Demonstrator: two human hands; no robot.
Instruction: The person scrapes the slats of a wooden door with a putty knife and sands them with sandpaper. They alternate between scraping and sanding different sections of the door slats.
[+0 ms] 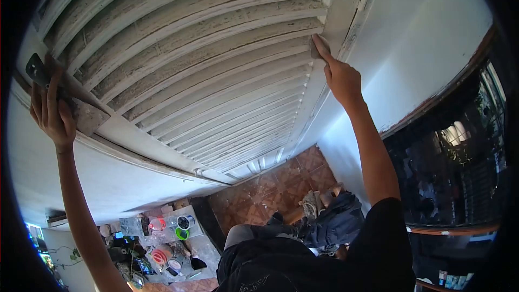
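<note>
A tall white louvred door (216, 48) with worn, stained slats rises in front of me. At its left edge my left hand (52, 105) is wrapped round a wide scraper (89, 116) with a dark handle, its blade close to the frame. My right hand (341, 75) is raised at the right ends of the slats. Its index finger is stretched along a small flat piece (315, 47), perhaps sandpaper or a small blade, pressed against the door; the other fingers are curled.
Below left, a table (208, 249) holds a bottle (157, 224), a green ring-shaped item (182, 233), a red-lidded tub (161, 254) and clutter. A dark bag (338, 219) lies beside my legs on the tiled floor (254, 197). A window (448, 146) is at right.
</note>
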